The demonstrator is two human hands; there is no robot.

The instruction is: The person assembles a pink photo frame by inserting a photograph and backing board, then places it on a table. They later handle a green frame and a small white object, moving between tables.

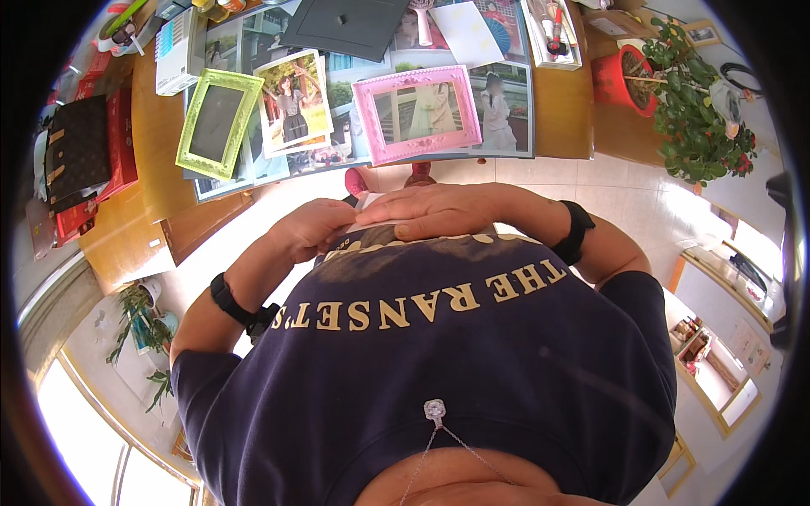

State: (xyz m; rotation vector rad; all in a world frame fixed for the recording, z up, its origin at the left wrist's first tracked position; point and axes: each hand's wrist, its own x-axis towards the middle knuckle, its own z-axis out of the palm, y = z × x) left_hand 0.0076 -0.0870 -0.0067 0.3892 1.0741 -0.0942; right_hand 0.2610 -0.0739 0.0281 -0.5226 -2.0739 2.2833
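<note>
My left hand [319, 226] is held close against the front of my dark shirt, its fingers curled in at a thin whitish piece [366, 201]. What exactly those fingers grip is partly covered. Over the same pale piece lies my right hand [434, 211], flat with fingers stretched toward the left hand. Beyond both hands, on the desk, a light green ornate picture frame [192, 118] lies at the left. Right of it are stacked photo prints [295, 101], the top one showing a person outdoors. A pink ornate picture frame [413, 77] rests near the desk's front edge.
Farther back on the desk [561, 114] lie a black frame backing [337, 24], a white sheet [466, 34] and a pink-handled brush [423, 24]. A white box [175, 55] stands at the left. At right are an open tray [552, 52] and a red-potted plant [624, 80].
</note>
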